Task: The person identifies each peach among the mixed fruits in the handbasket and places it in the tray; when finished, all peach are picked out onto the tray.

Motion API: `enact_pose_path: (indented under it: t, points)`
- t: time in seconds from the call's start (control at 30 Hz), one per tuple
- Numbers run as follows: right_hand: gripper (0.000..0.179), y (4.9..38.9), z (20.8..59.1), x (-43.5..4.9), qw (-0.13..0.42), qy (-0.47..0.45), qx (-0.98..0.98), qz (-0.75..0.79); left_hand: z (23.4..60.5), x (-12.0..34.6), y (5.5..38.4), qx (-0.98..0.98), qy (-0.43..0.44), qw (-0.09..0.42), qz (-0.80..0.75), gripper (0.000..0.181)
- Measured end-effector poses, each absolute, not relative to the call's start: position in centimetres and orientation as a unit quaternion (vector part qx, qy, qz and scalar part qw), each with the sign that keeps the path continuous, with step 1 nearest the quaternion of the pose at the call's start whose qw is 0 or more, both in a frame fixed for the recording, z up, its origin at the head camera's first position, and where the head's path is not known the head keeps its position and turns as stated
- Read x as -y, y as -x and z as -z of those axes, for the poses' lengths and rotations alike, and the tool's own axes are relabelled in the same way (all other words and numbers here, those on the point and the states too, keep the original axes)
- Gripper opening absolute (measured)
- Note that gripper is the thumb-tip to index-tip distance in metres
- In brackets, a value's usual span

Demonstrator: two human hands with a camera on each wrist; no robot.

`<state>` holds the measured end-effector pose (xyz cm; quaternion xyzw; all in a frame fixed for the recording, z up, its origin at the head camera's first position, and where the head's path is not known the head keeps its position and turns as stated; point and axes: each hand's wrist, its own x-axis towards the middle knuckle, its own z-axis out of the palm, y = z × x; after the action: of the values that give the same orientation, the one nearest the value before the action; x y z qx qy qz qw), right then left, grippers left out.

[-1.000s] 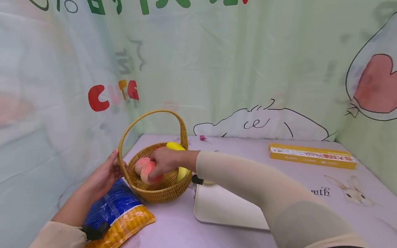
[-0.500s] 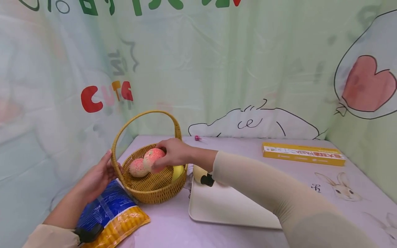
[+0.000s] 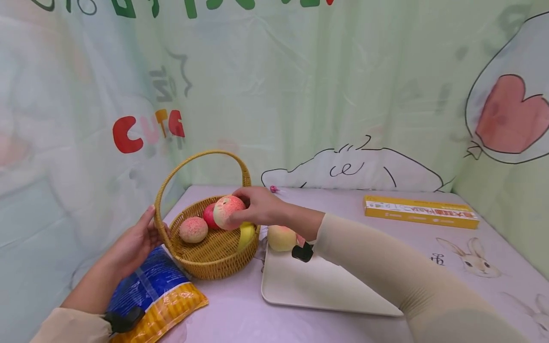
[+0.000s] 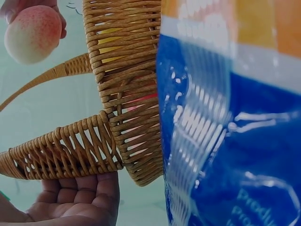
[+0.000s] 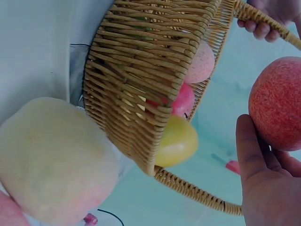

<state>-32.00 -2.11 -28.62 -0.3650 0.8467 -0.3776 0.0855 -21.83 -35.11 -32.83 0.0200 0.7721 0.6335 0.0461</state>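
Note:
My right hand grips a pink and cream peach above the right side of a wicker basket. In the right wrist view my fingers lie along the underside of this peach. My left hand holds the basket's handle near its left base; in the right wrist view its fingers curl over the handle. Inside the basket lie another peach, a red round fruit, partly hidden, and a yellow banana.
A pale tray right of the basket bears a large yellowish peach and something pink, mostly hidden by my right wrist. A blue and orange bag lies under my left forearm. A yellow pasta box sits at the back right.
My right hand has lifted the peach from beside the other one and moved it up and right, uncovering the red fruit. The left hand keeps its hold on the handle.

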Motion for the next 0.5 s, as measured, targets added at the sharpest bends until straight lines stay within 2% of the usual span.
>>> enact_pose_path:
  t: [0.5]
  points:
    - [0.046,30.7,30.2,-3.6,0.078,0.314,-0.830,0.455,32.3,34.8,21.7,-0.768,-0.004,0.055,-0.638,0.066]
